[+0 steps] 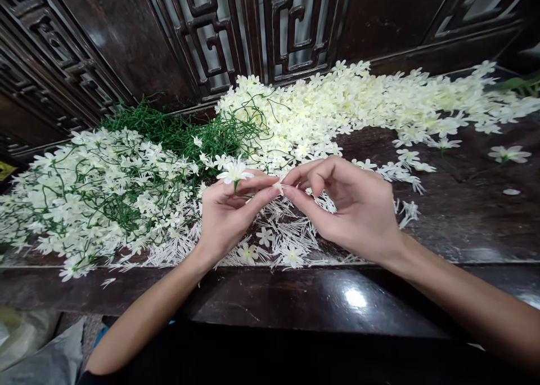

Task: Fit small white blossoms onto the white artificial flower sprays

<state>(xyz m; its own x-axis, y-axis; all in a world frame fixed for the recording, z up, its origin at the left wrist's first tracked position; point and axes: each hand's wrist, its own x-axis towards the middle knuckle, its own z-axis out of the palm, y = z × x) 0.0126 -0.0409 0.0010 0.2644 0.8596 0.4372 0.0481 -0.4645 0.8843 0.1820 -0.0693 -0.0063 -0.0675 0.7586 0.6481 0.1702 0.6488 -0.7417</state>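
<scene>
Head view: hands (228,213) (358,207) pinch tiny white piece (278,187), left holding green-stemmed white flower (235,173).

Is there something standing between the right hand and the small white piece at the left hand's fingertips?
Nothing visible: the right hand has its fingertips at the small white piece, beside those of the left hand. The heap of pale flowers lies farther back.

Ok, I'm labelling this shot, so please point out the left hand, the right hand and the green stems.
Left hand (226,214): head view, mid-hand near the thumb's base.
Right hand (360,210): head view, mid-hand.
Green stems (213,137): head view, the heap's tangled right half.
</scene>
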